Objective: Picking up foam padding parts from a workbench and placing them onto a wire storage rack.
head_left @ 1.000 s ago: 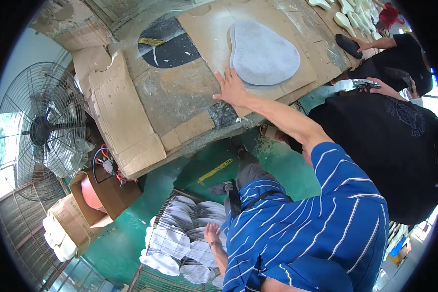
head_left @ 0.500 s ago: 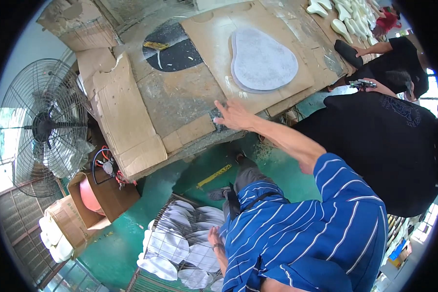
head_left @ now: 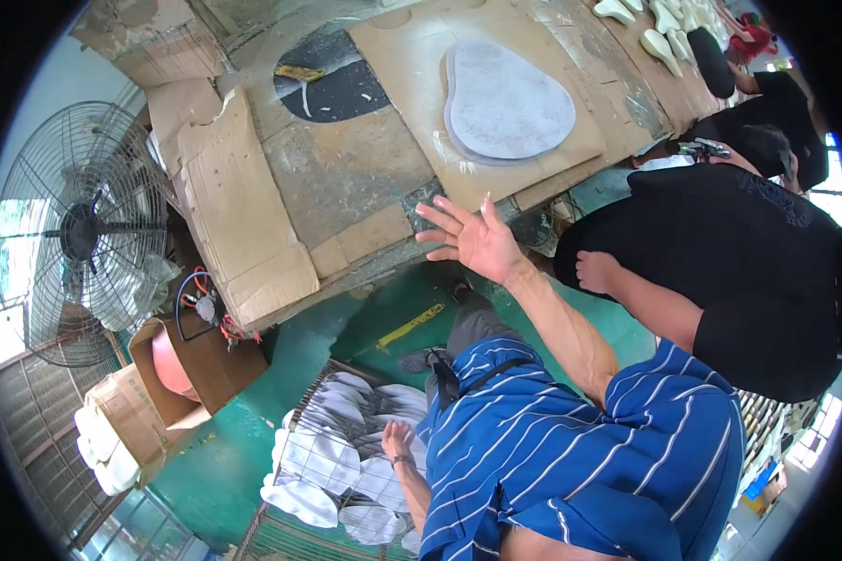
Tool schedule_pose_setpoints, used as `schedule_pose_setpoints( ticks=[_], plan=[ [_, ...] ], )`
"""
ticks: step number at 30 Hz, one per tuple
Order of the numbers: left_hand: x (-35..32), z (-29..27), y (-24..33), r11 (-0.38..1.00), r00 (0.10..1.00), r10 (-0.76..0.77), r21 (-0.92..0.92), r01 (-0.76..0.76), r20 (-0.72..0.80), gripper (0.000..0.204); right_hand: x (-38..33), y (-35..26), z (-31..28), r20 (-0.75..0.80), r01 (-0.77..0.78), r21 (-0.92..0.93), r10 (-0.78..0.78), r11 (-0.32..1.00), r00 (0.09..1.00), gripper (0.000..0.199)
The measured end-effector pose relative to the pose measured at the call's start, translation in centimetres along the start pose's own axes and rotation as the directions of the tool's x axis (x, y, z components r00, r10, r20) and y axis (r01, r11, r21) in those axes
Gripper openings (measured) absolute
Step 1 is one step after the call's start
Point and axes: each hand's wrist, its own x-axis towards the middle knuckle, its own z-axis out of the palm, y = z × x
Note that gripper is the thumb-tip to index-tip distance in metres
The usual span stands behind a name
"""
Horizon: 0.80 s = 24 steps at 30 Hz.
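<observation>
My right hand point(head_left: 477, 243) is raised just off the front edge of the workbench point(head_left: 346, 150), palm turned up and fingers spread, with nothing in it. Beyond it, a pear-shaped grey-white pad point(head_left: 513, 98) lies on a flat cardboard sheet point(head_left: 407, 61); its doubled left edge suggests another layer beneath. My left hand point(head_left: 398, 439) hangs low by my waist, fingers curled in, and no object shows in it. Below that hand is a wire rack point(head_left: 320, 411) with several white rounded pads point(head_left: 320, 458) in it.
A large caged fan point(head_left: 84, 229) stands at the left, above an open cardboard box point(head_left: 201, 374) holding a reddish round thing. Close on the right is a person in black point(head_left: 720, 271). Several cream-coloured shaped pieces point(head_left: 660, 47) lie at the bench's far right.
My right hand has drawn back from the bench edge and turned palm up with fingers spread. My left hand has shifted slightly up and left. The person's bare forearm now shows at the right.
</observation>
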Motion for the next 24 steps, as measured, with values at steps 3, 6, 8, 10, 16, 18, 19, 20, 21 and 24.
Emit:
schedule_pose_setpoints(
  ticks=[3, 6, 8, 10, 16, 18, 19, 20, 21, 24],
  plan=[
    [-0.5, 0.3, -0.3, 0.999, 0.999, -0.041, 0.015, 0.041, -0.003, 0.057, 0.5, -0.4, -2.6, -0.154, -0.023, -0.29, -0.023, 0.957, 0.988, 0.093],
    [-1.0, 0.7, -0.6, 0.989, 0.992, -0.105, 0.101, 0.112, -0.068, 0.059, 3.4, -1.2, -6.4, -0.42, -0.246, -0.739, -0.144, 0.627, 0.896, 0.089],
    [-1.2, 1.0, -0.8, 0.993, 0.997, -0.077, 0.084, 0.079, -0.021, 0.059, 5.7, -2.0, -8.8, -0.445, -0.356, -0.881, -0.293, 0.31, 0.846, 0.09],
    [-1.3, 1.2, -0.9, 0.987, 0.992, -0.112, 0.11, 0.117, -0.054, 0.06, 7.7, -2.9, -10.4, -0.4, -0.462, -0.879, -0.35, -0.114, 0.847, 0.092],
    [-0.6, 1.6, -1.1, 0.976, 0.998, -0.061, 0.206, 0.066, -0.028, 0.06, 6.8, 0.8, -8.5, -0.338, -0.493, -0.744, -0.383, -0.451, 0.86, 0.089],
    [0.3, 1.5, -0.9, 0.968, 0.996, -0.082, 0.235, 0.084, -0.018, 0.059, 4.7, 1.5, -7.1, -0.435, -0.536, -0.735, -0.319, -0.415, 0.842, 0.082],
    [0.9, 1.6, -0.7, 0.985, 0.997, -0.063, 0.162, 0.054, 0.048, 0.059, 3.6, 1.5, -6.4, -0.559, -0.597, -0.719, -0.215, -0.355, 0.801, 0.077],
    [1.6, 1.8, -0.5, 0.986, 0.996, -0.057, 0.162, 0.045, 0.07, 0.059, 2.4, 1.6, -5.6, -0.55, -0.596, -0.76, -0.233, -0.259, 0.802, 0.068],
    [2.5, 2.1, -0.2, 0.987, 0.994, -0.052, 0.159, 0.037, 0.092, 0.058, 1.1, 1.5, -5.0, -0.512, -0.566, -0.809, -0.283, -0.16, 0.811, 0.06],
    [4.9, 2.8, 1.1, 0.99, 0.986, -0.041, 0.14, 0.018, 0.163, 0.057, -1.4, 0.9, -3.6, -0.587, -0.505, -0.792, -0.203, 0.344, 0.783, 0.041]
  ],
)
